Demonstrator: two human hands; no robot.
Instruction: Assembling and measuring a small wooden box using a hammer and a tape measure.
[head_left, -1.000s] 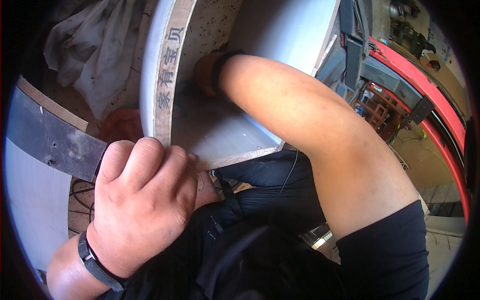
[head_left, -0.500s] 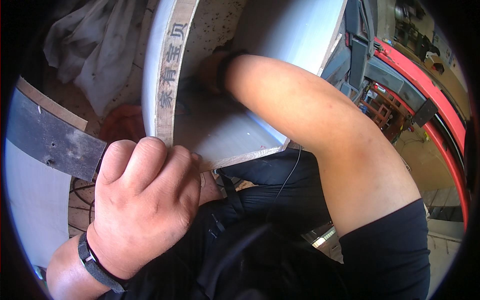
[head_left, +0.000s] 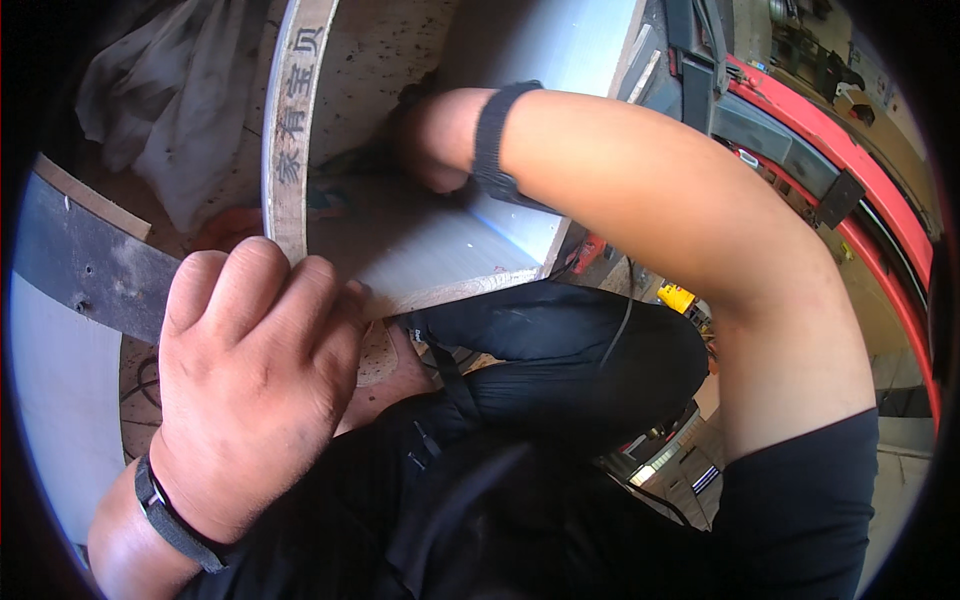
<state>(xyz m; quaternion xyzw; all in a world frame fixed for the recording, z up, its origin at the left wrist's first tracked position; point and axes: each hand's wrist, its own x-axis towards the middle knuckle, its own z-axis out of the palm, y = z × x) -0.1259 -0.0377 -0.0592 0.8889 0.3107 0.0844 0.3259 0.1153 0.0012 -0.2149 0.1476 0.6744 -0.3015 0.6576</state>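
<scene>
A box-like cabinet made of pale boards stands open before me. Its board edge [head_left: 294, 150], with dark printed characters, runs upright on the left. My left hand [head_left: 262, 350] is closed around the lower corner of that board, fingers curled over the edge. Inside the cabinet, over the grey-white inner panel [head_left: 430, 240], reaches my right hand [head_left: 445, 140], with a black band on its wrist. Its fingers are lost in shadow, so whether they hold anything is hidden. A dark, unclear object [head_left: 340, 195] lies in the shade nearby.
A dark curved board [head_left: 100, 260] stands at the left, by my left hand. White crumpled sheeting [head_left: 180, 110] lies beyond it. To the right is a machine frame with a red bar [head_left: 840, 140]. My bent leg [head_left: 600, 340] sits close under the cabinet's near edge.
My right hand has drawn back some way, so more of its wrist shows. In the view, the cabinet and my left hand have shifted left together, the hand still holding the corner.
</scene>
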